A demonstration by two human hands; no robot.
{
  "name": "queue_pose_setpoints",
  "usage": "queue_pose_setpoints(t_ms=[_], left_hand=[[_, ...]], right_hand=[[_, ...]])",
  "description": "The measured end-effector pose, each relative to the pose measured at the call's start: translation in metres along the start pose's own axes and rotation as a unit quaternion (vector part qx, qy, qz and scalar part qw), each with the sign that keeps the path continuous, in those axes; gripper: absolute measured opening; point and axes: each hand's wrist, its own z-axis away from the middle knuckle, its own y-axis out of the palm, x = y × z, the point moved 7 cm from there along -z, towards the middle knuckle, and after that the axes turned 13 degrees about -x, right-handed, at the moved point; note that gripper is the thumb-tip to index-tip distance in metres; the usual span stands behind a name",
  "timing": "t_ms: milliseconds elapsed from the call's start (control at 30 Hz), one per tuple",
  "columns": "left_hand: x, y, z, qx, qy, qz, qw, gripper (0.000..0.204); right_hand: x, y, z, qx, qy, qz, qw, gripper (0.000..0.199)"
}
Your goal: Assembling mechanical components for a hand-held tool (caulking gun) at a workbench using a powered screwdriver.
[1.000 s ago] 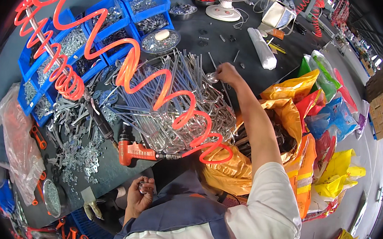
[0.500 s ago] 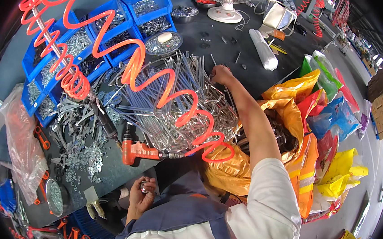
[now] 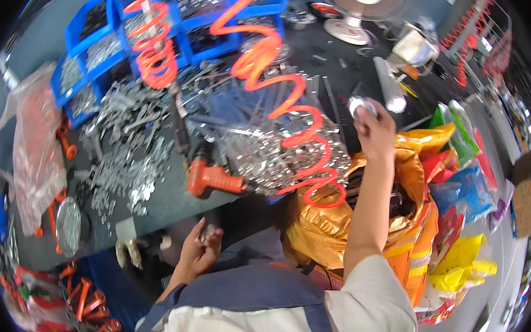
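Note:
My right hand [image 3: 377, 132] is raised over the right side of the bench, beside the pile of metal rods. Its fingers are closed on a shiny silver metal part [image 3: 356, 104], too blurred for its kind to show. Low in front of my apron, off the bench's near edge, my left hand [image 3: 201, 251] is curled round a small shiny metal piece [image 3: 210, 233], mostly hidden by the fingers. Between the hands lies the heap of bent metal rods [image 3: 279, 151]. A red pneumatic driver [image 3: 214, 177] rests at the near edge of that heap.
Coiled orange air hoses [image 3: 300, 116] hang across the bench. Blue parts bins [image 3: 103, 47] stand at the back left, with loose metal parts [image 3: 131, 174] in front. An orange sack [image 3: 319, 233] and coloured bags [image 3: 457, 181] are on the right. A fan [image 3: 348, 31] stands behind.
My right hand has left the far edge of the rod heap and moved right, now with a silver part in it. My left hand stays low, its fingers slightly looser. The view has shifted.

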Motion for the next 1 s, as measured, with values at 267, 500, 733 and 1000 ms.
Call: queue_pose_setpoints(t_ms=[267,500,733,1000], left_hand=[[-0.010,0.057,0.016,0.069,0.198,-0.078,0.975,0.029],[-0.046,0.024,0.096,0.017,0.351,-0.107,0.930,0.042],[-0.076,-0.002,0.165,0.104,0.396,-0.063,0.910,0.050],[-0.091,-0.003,0.199,0.147,0.490,-0.157,0.844,0.060]], right_hand=[[-0.083,0.157,0.264,0.252,0.087,0.089,0.960,0.023],[-0.104,0.226,0.343,0.374,-0.142,0.296,0.867,0.032],[-0.116,0.276,0.402,0.439,-0.177,0.264,0.841,0.039],[-0.111,0.301,0.419,0.464,-0.206,0.275,0.817,0.042]])
